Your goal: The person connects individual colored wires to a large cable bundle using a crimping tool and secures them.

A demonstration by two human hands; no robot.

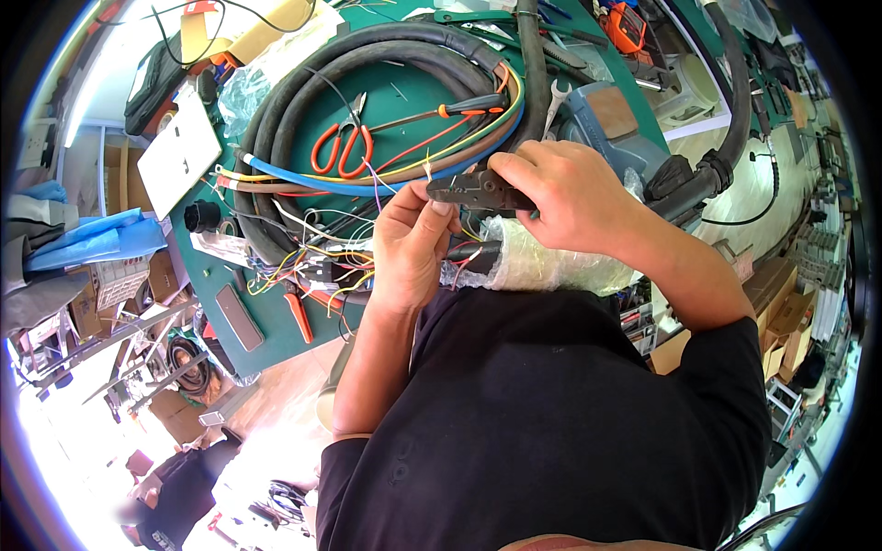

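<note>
Head view, centre of frame: right hand (565, 195) is wrapped shut around a dark metal wire-stripping plier (478, 191), fingers curled over the handles. Left hand (412, 246) pinches a thin pale wire (428, 171) between thumb and fingertips, feeding its end up into the tool's nose. Below sits a clear plastic-wrapped cable bundle (537, 264); upper left of them, orange-handled scissors (344, 147) lie on the green bench mat (276, 321) inside thick black hose loops (303, 83). Judgement: seat the wire square in the notch, squeeze evenly, pull straight to spare the strands.
</note>
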